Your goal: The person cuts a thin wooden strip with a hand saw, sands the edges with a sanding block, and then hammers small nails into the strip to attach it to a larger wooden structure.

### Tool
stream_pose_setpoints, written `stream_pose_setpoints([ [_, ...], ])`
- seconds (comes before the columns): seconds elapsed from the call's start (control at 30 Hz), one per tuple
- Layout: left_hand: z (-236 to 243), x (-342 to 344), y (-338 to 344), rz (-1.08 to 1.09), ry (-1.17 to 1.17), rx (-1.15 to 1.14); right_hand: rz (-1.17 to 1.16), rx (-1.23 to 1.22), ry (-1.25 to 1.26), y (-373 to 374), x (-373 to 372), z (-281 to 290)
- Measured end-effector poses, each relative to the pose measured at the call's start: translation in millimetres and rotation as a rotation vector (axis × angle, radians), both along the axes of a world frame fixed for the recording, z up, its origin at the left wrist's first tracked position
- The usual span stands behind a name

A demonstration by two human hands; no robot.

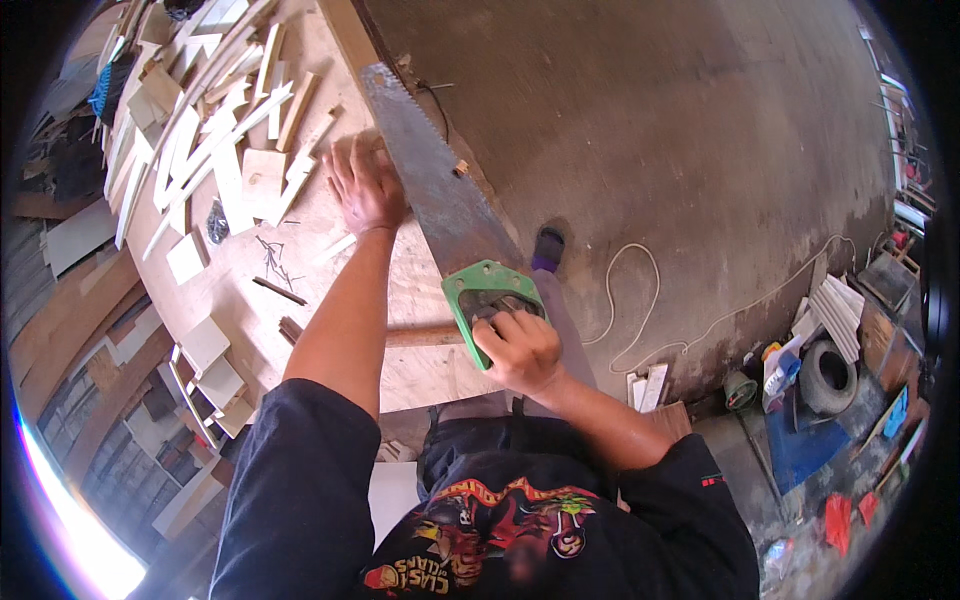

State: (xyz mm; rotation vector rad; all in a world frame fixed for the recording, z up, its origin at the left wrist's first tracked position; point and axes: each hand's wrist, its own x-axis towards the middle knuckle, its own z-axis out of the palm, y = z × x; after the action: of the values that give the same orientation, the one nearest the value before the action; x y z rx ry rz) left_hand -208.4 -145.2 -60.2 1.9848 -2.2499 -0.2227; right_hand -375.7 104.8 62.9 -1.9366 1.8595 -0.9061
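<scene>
Head view. Found: hand saw (435,182) laid obliquely across the right edge of the pale tabletop (425,375), tip pointing forward. Held in right hand (525,350), with fingers wrapped around the green handle (490,272). Pressed on the tabletop, just beside the blade: left hand (367,190), palm down, with spread fingers and nothing seen in its grasp. Not possible to confirm contact between teeth and wood.

Chief hazard, in judgement: injury to left hand, from a skipped or twisted stroke so close by. Second: binding or bending of the thin blade, from sideways pressure on the handle. Third: splintering or sudden dropping of wood at the edge, from poor support, with a dark shoe (549,244) nearby. Lesser: shifting of scrap wood (228,185) on the tabletop, from vibration; tripping, from the pale cord (657,285) looped on the floor (700,150).
</scene>
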Motion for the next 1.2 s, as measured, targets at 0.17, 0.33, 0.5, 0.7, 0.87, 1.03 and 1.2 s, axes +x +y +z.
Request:
stream_pose_setpoints([
  [0.17, -7, 23, 1, -0.120, 0.147, -0.191, 0.093, -0.150, 0.072, -37, -10, -11],
  [0.33, 6, 62, 11, -0.166, 0.314, -0.253, 0.175, -0.191, 0.022, -80, 5, -7],
  [0.5, 21, 70, -8, 0.397, 1.350, 0.139, 0.150, -0.033, -0.408, -100, 36, -1],
  [0.7, 61, 49, -27, 0.353, 2.064, 0.717, -0.101, 0.168, -0.953, -98, 69, 23],
  [0.87, 49, 43, -24, 0.651, 2.177, 0.680, -0.316, 0.265, -1.495, -100, 82, 22],
  [1.03, 34, 22, -19, 0.454, 1.647, 0.699, -0.346, 0.210, -1.402, -112, 67, 30],
  [1.2, 38, 17, 3, 0.346, 1.088, 0.352, -0.162, 0.108, -0.860, -123, 52, 20],
])
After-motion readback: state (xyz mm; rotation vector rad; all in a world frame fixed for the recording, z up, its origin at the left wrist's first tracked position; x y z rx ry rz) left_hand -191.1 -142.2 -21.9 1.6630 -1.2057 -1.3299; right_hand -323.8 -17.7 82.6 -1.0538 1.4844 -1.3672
